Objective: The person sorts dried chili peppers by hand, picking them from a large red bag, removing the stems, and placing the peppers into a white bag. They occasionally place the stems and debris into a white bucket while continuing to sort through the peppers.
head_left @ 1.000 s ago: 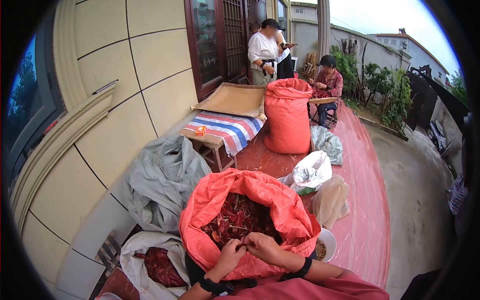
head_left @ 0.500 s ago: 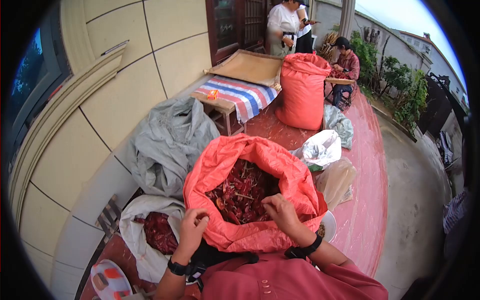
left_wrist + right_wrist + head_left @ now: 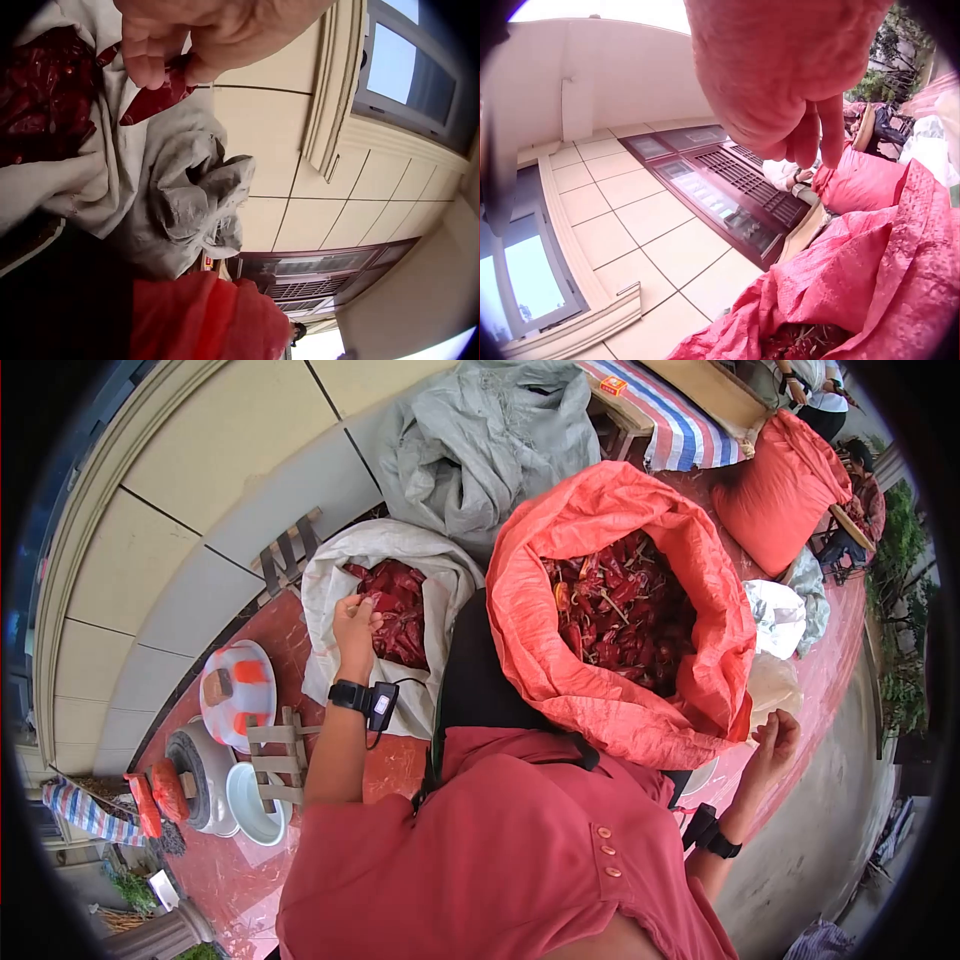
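My left hand (image 3: 353, 635) is over the white woven sack (image 3: 330, 570), which holds dried red chili peppers (image 3: 395, 600). In the left wrist view, its thumb and fingers pinch one dark red chili pepper (image 3: 159, 99) by its upper end. My right hand (image 3: 778, 748) is just outside the right rim of the big red sack (image 3: 540, 650), its fingers loosely bent with nothing visible in them. A heap of dried chili peppers with stems (image 3: 625, 610) fills that red sack, which stands open before my lap. In the right wrist view, the hand (image 3: 780, 82) hangs above the sack's folds.
A white bowl (image 3: 697, 777) is half hidden behind the red sack's front right. A grey sack (image 3: 480, 450) lies against the wall, and another full red sack (image 3: 785, 495) stands farther off. At left are a patterned basin (image 3: 240, 695), a pale blue basin (image 3: 250, 805) and wooden slats (image 3: 278, 760).
The hands, first together over the red sack, have parted. The left has gone to the white sack with a chili pepper, the right to beyond the red sack's right rim. The head view has tilted down.
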`<action>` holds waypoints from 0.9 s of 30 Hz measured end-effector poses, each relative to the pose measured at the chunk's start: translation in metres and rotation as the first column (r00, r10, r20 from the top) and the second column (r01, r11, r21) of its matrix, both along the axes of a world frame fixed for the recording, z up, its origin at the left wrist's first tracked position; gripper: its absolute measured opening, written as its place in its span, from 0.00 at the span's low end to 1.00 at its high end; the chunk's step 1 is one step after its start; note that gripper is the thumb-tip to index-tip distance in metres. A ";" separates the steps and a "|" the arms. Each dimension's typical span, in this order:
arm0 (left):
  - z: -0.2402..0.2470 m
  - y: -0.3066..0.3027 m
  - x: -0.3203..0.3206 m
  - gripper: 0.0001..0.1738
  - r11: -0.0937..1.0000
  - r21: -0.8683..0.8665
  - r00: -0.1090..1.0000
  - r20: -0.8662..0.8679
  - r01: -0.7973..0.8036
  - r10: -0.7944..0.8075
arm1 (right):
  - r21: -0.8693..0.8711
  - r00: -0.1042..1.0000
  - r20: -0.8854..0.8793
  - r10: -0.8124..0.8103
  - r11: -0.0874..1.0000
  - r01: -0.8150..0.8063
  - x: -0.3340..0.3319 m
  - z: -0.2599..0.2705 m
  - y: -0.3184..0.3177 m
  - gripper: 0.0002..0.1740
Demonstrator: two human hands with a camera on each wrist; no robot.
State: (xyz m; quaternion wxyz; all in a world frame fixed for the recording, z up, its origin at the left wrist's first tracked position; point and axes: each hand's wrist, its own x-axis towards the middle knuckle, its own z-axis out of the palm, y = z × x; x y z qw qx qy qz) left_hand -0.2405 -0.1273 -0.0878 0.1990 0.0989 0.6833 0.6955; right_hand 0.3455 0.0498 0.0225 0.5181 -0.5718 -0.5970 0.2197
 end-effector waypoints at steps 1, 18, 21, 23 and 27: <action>-0.006 -0.001 -0.002 0.12 0.995 -0.096 0.999 -0.032 -0.006 0.003 | -0.003 1.000 0.006 -0.024 1.000 0.024 0.002 -0.002 0.001 0.07; 0.110 0.140 0.166 0.11 0.509 -0.414 0.171 -0.625 0.755 -0.761 | -0.227 0.834 0.529 -0.157 0.921 0.317 0.074 -0.080 0.018 0.07; 0.065 0.198 0.177 0.15 0.462 -0.640 0.089 -0.525 0.614 -0.846 | -0.242 0.840 0.527 -0.129 0.925 0.293 0.066 -0.080 0.007 0.07; 0.042 0.219 0.184 0.16 0.418 -0.784 0.012 -0.465 0.459 -0.885 | -0.232 0.834 0.536 -0.134 0.926 0.298 0.065 -0.080 -0.003 0.07; 0.021 0.243 0.193 0.18 0.223 -0.909 -0.107 -0.275 0.353 -0.955 | -0.247 0.839 0.520 -0.164 0.910 0.331 0.080 -0.095 -0.014 0.07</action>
